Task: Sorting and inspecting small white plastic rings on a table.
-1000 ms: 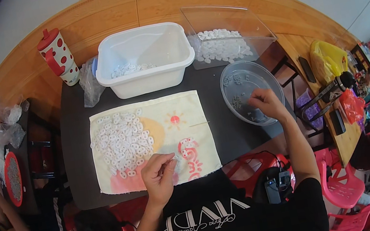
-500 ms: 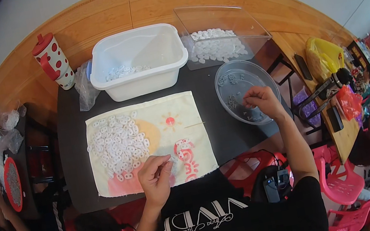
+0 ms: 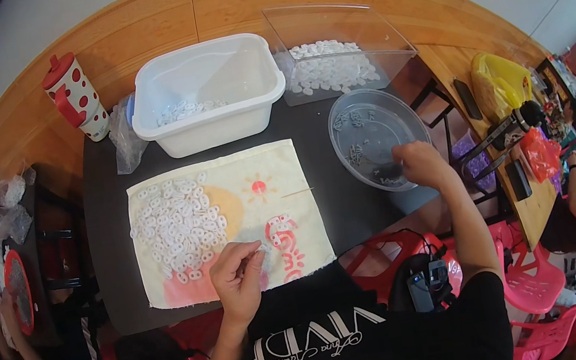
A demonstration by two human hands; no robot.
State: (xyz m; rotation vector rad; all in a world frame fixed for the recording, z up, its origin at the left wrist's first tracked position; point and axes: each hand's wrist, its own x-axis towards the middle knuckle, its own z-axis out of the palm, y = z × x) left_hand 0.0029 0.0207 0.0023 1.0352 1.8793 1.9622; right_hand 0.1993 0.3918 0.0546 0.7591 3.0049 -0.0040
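My left hand (image 3: 239, 281) is pinched closed over the front of a pale yellow cloth (image 3: 271, 160), a small white piece (image 3: 264, 247) showing at its fingertips. On the left of that cloth lies a heap of small white plastic pieces with holes (image 3: 180, 226). A few similar white pieces (image 3: 281, 231) sit apart, to the right of my left hand. My right hand (image 3: 424, 165) reaches over the near right rim of a round clear tub (image 3: 343, 159), fingers bent inward. Small dark grey parts (image 3: 354, 154) lie in clusters inside it. What the right fingertips hold is hidden.
Behind the cloth stands a white basin (image 3: 217, 127) with some white pieces inside. A clear bin (image 3: 336, 13) of white discs is beside it. A spotted tumbler (image 3: 75, 98) and a plastic bag (image 3: 127, 143) are at the back left. Another person's hands (image 3: 6, 307) work at far left.
My right hand has moved lower and nearer in the round tub, its fingers now turned down. My left hand keeps its pinch. The whole view has shifted slightly.
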